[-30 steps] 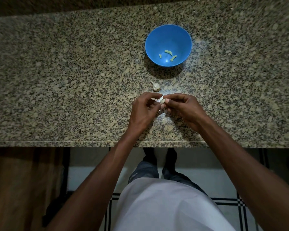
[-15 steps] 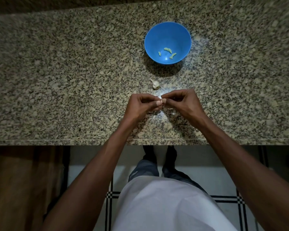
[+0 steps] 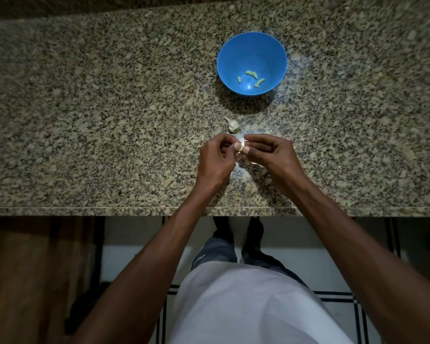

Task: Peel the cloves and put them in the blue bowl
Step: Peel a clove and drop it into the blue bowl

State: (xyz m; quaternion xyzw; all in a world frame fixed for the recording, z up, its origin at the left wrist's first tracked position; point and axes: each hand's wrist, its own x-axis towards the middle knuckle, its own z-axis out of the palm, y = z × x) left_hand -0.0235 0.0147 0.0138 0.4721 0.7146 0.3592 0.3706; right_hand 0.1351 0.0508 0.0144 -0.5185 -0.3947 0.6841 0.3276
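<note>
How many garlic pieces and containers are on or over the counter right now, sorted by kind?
Peeled cloves in the blue bowl: 3
Clove pinched between the left hand and right hand: 1
Garlic piece lying on the counter: 1
Blue bowls: 1
Total: 6

Left hand and right hand fingertip to fingertip, fingers curled, forearms converging.
</note>
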